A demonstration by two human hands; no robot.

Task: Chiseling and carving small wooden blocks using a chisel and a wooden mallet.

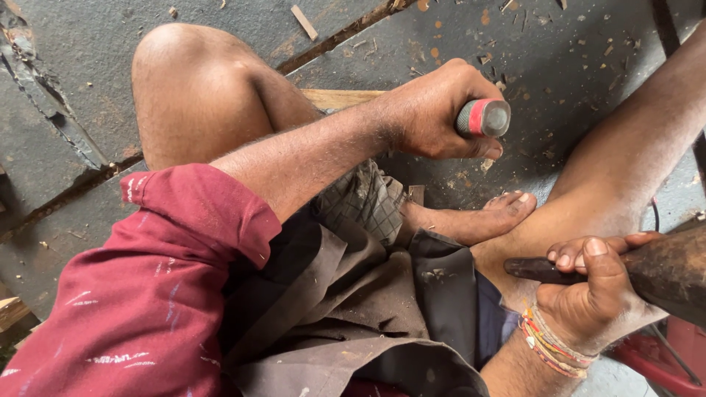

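Head view, looking down at my bent foot [485, 217] on the grey floor [66, 81]: up and left of it my left hand [434, 110] is fisted around a chisel handle [485, 117], red band and grey cap showing, over a wooden strip [342, 97]. Right of the foot, my right hand [588, 287] grips a dark wooden mallet [662, 272], threads [551, 345] at the wrist.

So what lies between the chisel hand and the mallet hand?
In the head view, the person's bare foot rests on the grey floor between the left hand and right hand.
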